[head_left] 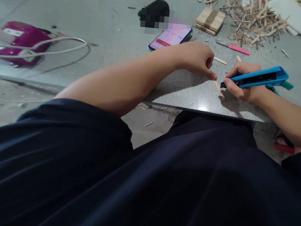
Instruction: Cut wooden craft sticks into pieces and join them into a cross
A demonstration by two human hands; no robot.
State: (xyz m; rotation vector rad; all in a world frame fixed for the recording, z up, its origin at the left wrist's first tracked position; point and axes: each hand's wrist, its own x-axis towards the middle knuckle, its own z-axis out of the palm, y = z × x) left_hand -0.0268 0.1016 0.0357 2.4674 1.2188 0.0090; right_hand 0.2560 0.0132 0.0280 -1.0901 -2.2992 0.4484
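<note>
My left hand (197, 59) is curled, its fingertip pressing down on the upper end of a thin wooden stick (219, 88) that lies on the grey board (184, 89). My right hand (242, 82) is closed round a blue utility knife (260, 77), whose dark tip touches the stick just right of my left fingertip. Both hands sit near the board's front edge, above my dark-clothed lap.
A phone (170, 38) with a lit screen lies behind my left hand. Further back are a block of stacked sticks (210, 20), a heap of wood offcuts (255, 20), a pink knife (236, 49) and white sheets (295, 15). A magenta device (21, 42) with a white cable lies left.
</note>
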